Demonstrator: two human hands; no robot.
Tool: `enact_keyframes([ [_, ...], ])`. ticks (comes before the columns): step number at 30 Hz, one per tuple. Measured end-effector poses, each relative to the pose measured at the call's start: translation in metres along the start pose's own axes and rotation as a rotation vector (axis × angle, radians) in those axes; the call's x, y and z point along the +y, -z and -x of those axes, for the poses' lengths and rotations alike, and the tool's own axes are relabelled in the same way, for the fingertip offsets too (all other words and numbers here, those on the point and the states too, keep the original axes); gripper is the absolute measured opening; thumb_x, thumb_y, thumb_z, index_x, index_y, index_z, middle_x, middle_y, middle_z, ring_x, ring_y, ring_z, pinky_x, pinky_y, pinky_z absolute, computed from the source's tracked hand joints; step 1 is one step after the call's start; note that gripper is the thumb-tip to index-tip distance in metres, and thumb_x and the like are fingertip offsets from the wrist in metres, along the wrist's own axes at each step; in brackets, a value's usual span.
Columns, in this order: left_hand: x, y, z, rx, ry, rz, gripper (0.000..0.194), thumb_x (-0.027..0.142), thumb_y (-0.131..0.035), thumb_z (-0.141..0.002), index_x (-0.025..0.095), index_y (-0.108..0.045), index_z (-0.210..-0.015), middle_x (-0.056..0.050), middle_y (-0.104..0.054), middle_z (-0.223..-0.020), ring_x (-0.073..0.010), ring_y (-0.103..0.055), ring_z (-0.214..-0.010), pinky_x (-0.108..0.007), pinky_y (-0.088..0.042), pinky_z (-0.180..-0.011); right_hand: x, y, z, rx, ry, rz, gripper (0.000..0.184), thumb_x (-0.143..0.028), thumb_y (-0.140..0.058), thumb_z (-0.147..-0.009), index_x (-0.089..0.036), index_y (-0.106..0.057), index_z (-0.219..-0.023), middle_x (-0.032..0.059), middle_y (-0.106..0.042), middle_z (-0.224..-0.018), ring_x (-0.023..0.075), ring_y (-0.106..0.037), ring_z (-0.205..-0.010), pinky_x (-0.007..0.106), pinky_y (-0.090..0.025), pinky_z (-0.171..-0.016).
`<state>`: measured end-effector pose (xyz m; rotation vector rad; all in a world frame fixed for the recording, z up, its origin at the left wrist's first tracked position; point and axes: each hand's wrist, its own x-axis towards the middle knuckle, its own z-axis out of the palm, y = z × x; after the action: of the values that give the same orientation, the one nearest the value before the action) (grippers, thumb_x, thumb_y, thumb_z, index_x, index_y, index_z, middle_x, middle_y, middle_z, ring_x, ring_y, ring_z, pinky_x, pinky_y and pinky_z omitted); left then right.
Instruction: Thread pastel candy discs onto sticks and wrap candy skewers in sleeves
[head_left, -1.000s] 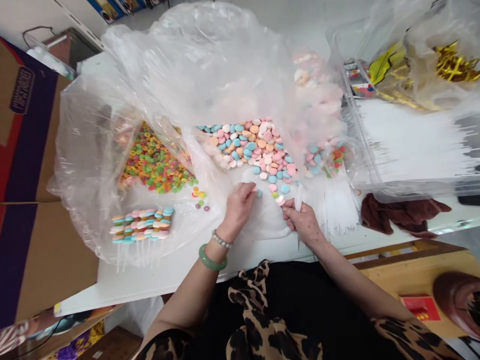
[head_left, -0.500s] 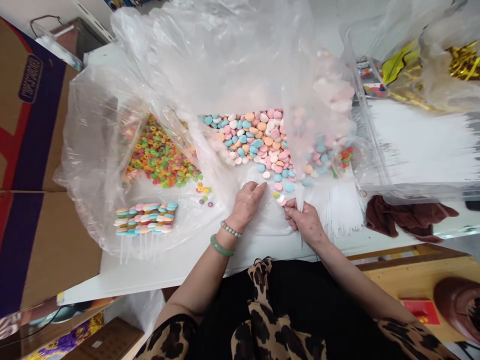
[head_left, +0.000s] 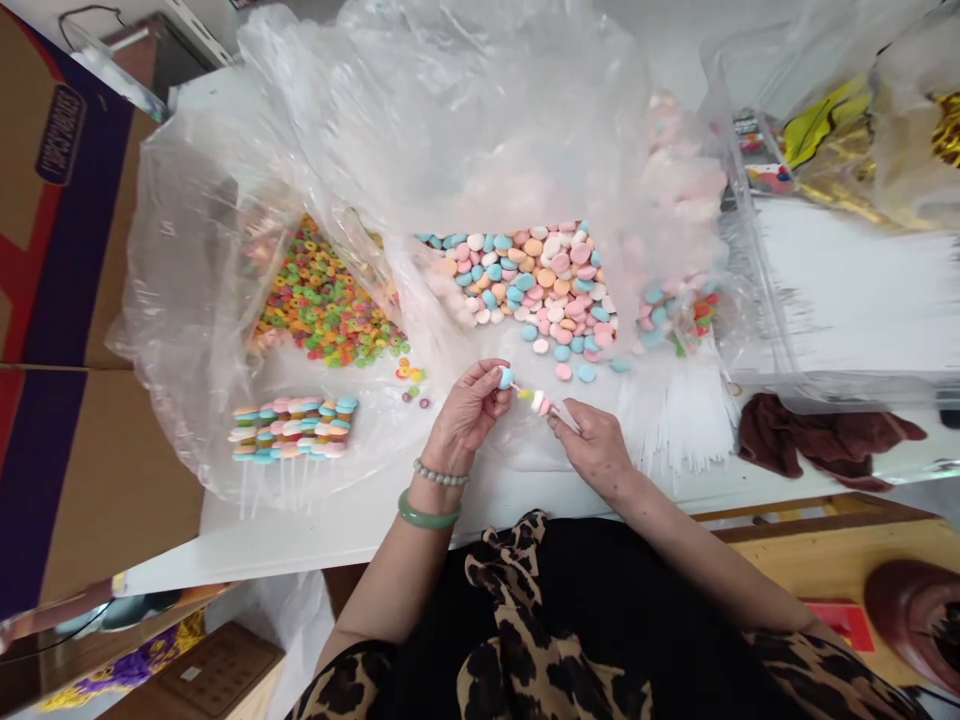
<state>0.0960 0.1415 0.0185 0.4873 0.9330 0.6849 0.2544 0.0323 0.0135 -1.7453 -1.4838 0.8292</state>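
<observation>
My left hand (head_left: 474, 408) pinches a round blue candy (head_left: 506, 378) at the tip of a thin stick. Held in my right hand (head_left: 596, 447), that skewer (head_left: 539, 402) carries pink and white candies and a yellow-green ring. Its lower end is hidden by my fingers. Beyond both hands, pastel pink, blue, orange and white candies (head_left: 551, 285) spill from a clear plastic bag. Small coloured ring candies (head_left: 322, 300) lie heaped in another bag to the left. Several finished-looking candy skewers (head_left: 292, 430) rest side by side at the left front.
White sticks (head_left: 686, 415) are spread right of my right hand. A clear plastic tray (head_left: 825, 385) stands at the right, with a brown cloth (head_left: 821, 440) before it. Large cardboard boxes (head_left: 112, 470) line the left side. A few loose rings (head_left: 410, 373) lie near the ring heap.
My left hand has come back from the pastel candies with a blue one, now at the stick's tip. My right hand has shifted slightly left and down, tilting the skewer toward it.
</observation>
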Motion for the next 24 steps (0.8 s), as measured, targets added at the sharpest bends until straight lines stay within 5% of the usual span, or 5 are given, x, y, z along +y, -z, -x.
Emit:
enact_keyframes([
  [8,-0.009,0.000,0.001,0.041,-0.098,-0.091,0.032,0.032,-0.079,-0.065,0.015,-0.065,-0.088,0.003,-0.054,-0.063,-0.0056,-0.048,-0.050,-0.018,-0.034,-0.043,0.001,0.001,0.000,-0.048,0.056,0.065,0.020,-0.023,-0.044,-0.091,-0.023,-0.062,-0.082,0.0020,-0.060,-0.070,0.0184,-0.055,-0.066,0.027,-0.040,-0.064],
  [18,-0.051,-0.011,0.011,0.297,-0.401,-0.672,0.032,0.042,-0.053,-0.089,0.020,-0.067,-0.108,0.003,-0.054,-0.056,-0.0112,-0.048,-0.050,-0.025,-0.041,-0.052,0.000,-0.017,-0.006,-0.042,0.008,0.145,0.017,-0.019,-0.043,-0.088,-0.022,-0.059,-0.082,0.0034,-0.063,-0.072,0.0194,-0.057,-0.069,0.027,-0.040,-0.065],
  [24,-0.061,-0.011,0.009,0.268,-0.403,-0.814,0.033,0.044,-0.044,-0.094,0.021,-0.067,-0.097,0.002,-0.054,-0.059,-0.0124,-0.049,-0.053,-0.025,-0.042,-0.056,0.006,-0.027,-0.030,0.045,-0.038,0.184,0.016,-0.024,-0.044,-0.085,-0.022,-0.051,-0.070,0.0042,-0.059,-0.064,0.0203,-0.055,-0.064,0.029,-0.038,-0.062],
])
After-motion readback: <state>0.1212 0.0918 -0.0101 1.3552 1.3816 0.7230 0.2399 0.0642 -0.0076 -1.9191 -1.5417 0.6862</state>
